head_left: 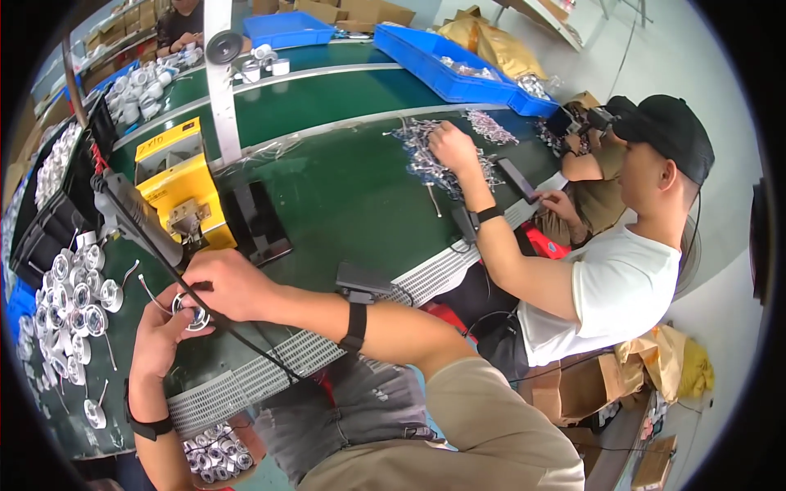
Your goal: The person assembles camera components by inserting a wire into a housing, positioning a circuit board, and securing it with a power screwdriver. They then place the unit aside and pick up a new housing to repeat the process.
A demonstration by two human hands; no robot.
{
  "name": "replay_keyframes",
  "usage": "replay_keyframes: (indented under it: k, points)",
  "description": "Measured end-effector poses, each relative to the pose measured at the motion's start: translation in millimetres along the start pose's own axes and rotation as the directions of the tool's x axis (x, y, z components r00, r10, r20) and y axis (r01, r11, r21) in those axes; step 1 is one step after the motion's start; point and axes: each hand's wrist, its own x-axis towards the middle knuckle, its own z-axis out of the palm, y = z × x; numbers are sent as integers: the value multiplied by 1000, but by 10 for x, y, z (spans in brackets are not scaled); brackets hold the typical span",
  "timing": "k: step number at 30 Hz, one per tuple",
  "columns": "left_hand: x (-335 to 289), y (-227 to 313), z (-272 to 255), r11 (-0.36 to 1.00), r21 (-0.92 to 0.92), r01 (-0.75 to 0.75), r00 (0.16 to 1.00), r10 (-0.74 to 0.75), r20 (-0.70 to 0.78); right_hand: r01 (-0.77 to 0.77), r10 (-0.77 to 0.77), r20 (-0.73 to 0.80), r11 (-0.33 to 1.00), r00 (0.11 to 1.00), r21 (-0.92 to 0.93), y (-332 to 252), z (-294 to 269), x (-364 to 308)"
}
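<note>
Two hands meet over one small round silver lamp housing point(193, 313) at the near edge of the green surface point(344, 196): the left hand point(160, 337) cups it from below, fingers curled around its rim, while the right hand point(225, 282) lies directly above, fingers closed on its top. The housing faces upward between them, nearer the left palm, with a heap of similar silver housings point(70, 303) just to the left.

Your left hand point(160, 335) cups a small round silver lamp housing point(193, 314), and your right hand point(225, 282) presses onto it from above. Left of both hands lies a heap of similar silver housings point(70, 299); just beyond them stands a yellow box-shaped machine point(182, 192).
</note>
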Motion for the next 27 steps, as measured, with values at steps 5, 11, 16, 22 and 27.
replay_keyframes:
  k: [5, 11, 16, 22, 27]
  points:
    - [46, -77, 15, 998, -52, 35, 999, -36, -22, -86, 81, -60, 992, 995, -90, -87, -53, -6]
    - [121, -192, -16, 994, -104, 45, 993, -55, -104, 50, -176, -439, 958, 881, -283, -177, -35, 296]
    - [69, -128, 3, 981, -183, 69, 977, -103, -184, -169, 168, -124, 986, 978, 2, -179, 102, 462]
    - [219, -161, -14, 954, -268, 134, 980, -168, -108, 133, -20, -465, 968, 885, 211, 141, 114, 591]
    - [178, -209, -96, 944, -291, 155, 972, -199, -125, 115, 129, -558, 918, 820, 381, -203, 61, 929]
